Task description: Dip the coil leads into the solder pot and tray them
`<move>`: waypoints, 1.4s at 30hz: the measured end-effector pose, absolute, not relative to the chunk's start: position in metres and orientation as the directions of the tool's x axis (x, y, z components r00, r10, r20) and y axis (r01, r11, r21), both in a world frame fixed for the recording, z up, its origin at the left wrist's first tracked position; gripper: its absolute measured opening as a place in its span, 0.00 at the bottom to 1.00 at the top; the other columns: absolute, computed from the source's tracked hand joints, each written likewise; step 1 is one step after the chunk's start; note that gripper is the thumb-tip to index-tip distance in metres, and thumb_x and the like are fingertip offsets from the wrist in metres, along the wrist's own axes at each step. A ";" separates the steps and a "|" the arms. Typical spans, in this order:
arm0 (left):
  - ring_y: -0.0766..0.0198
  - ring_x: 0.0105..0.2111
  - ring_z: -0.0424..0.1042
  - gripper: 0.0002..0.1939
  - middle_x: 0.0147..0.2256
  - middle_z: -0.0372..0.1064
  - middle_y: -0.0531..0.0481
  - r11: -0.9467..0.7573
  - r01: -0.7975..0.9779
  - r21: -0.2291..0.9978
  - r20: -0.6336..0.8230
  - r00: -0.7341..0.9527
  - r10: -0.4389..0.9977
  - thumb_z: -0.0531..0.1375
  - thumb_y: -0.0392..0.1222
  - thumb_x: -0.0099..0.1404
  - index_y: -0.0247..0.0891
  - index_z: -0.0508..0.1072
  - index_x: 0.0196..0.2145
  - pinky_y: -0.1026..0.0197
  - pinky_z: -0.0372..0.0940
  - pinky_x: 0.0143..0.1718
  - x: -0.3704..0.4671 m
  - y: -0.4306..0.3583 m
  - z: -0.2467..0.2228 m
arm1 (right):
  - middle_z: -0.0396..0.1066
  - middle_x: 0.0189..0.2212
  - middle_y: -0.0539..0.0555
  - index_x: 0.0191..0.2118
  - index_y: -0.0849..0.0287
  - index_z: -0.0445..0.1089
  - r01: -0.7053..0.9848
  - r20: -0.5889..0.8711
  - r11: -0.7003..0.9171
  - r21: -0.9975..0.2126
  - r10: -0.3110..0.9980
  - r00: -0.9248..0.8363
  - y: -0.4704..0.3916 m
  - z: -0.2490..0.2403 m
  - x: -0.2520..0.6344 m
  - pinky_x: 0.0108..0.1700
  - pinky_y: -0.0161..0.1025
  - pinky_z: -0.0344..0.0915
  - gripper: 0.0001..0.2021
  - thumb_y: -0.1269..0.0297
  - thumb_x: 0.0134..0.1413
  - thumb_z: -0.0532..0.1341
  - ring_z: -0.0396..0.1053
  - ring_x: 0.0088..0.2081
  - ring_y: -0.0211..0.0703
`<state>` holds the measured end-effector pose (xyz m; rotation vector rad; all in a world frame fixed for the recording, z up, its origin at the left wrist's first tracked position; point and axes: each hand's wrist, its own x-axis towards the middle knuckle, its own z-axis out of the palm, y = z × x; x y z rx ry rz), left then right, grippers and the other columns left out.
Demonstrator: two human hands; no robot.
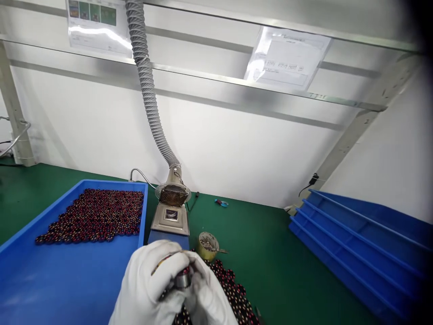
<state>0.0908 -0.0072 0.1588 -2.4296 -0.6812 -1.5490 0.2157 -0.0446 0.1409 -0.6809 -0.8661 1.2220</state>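
Note:
White gloves cover both hands, which meet at the bottom centre. My left hand (152,282) has its fingers curled round a small dark round part with a silvery metal rim (183,279). Touching it from the other side, my right hand (208,289) is bent and partly blurred; what its fingers hold is hidden. Many small dark round parts (233,289) with red and light spots lie on the green table under and right of the hands. Just beyond the hands stands a metal device (171,216) with a square window.
A blue tray (145,216) at left holds rows of dark round parts (101,212). A small yellowish pot (207,253), blue-handled cutters (221,203) and stacked blue trays (355,243) are on the green table (267,253). A grey hose (149,85) hangs above the device.

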 end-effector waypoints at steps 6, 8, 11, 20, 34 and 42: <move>0.65 0.41 0.69 0.21 0.42 0.70 0.51 -0.882 0.397 0.255 0.851 0.341 0.400 0.51 0.30 0.50 0.43 0.65 0.43 0.62 0.69 0.41 0.090 -0.001 0.155 | 0.73 0.32 0.56 0.36 0.59 0.73 -0.477 0.206 0.241 -0.845 0.970 0.126 -0.031 0.135 0.218 0.45 0.43 0.65 0.17 0.55 0.39 0.69 0.70 0.38 0.47; 0.63 0.43 0.69 0.19 0.43 0.69 0.49 -0.881 0.395 0.261 0.840 0.356 0.409 0.53 0.32 0.54 0.42 0.65 0.44 0.60 0.69 0.41 0.091 0.000 0.150 | 0.73 0.32 0.57 0.35 0.59 0.72 -0.449 0.222 0.273 -0.851 0.961 0.164 -0.028 0.131 0.221 0.42 0.43 0.67 0.17 0.56 0.37 0.70 0.71 0.36 0.47; 0.60 0.42 0.68 0.13 0.42 0.69 0.46 -0.890 0.409 0.199 0.859 0.365 0.360 0.54 0.37 0.61 0.40 0.66 0.45 0.58 0.68 0.41 0.091 0.003 0.144 | 0.73 0.31 0.55 0.34 0.58 0.71 -0.338 0.301 0.395 -0.854 0.906 0.298 -0.027 0.127 0.224 0.37 0.40 0.69 0.17 0.61 0.34 0.71 0.71 0.34 0.46; 0.62 0.42 0.69 0.13 0.42 0.70 0.47 -0.914 0.246 0.323 0.859 0.328 0.393 0.54 0.48 0.65 0.42 0.67 0.45 0.61 0.66 0.43 0.094 0.005 0.144 | 0.70 0.33 0.51 0.35 0.53 0.71 0.098 0.566 0.568 -0.817 0.759 0.322 -0.039 0.135 0.224 0.38 0.35 0.69 0.18 0.80 0.36 0.64 0.70 0.36 0.42; 0.63 0.34 0.72 0.09 0.32 0.72 0.49 -0.870 -0.079 0.487 0.807 0.421 0.414 0.63 0.35 0.56 0.42 0.70 0.36 0.61 0.69 0.37 0.100 -0.001 0.155 | 0.65 0.22 0.51 0.22 0.56 0.73 -0.131 0.441 0.473 -0.872 0.872 0.212 -0.048 0.149 0.240 0.31 0.35 0.63 0.09 0.59 0.48 0.65 0.64 0.26 0.39; 0.63 0.40 0.70 0.08 0.35 0.72 0.49 -0.944 0.175 0.279 0.888 0.326 0.323 0.60 0.36 0.60 0.39 0.67 0.38 0.61 0.68 0.42 0.088 -0.001 0.157 | 0.73 0.31 0.53 0.30 0.56 0.75 -0.308 0.285 0.405 -0.861 0.886 0.367 -0.048 0.152 0.220 0.39 0.35 0.66 0.11 0.55 0.42 0.68 0.70 0.34 0.42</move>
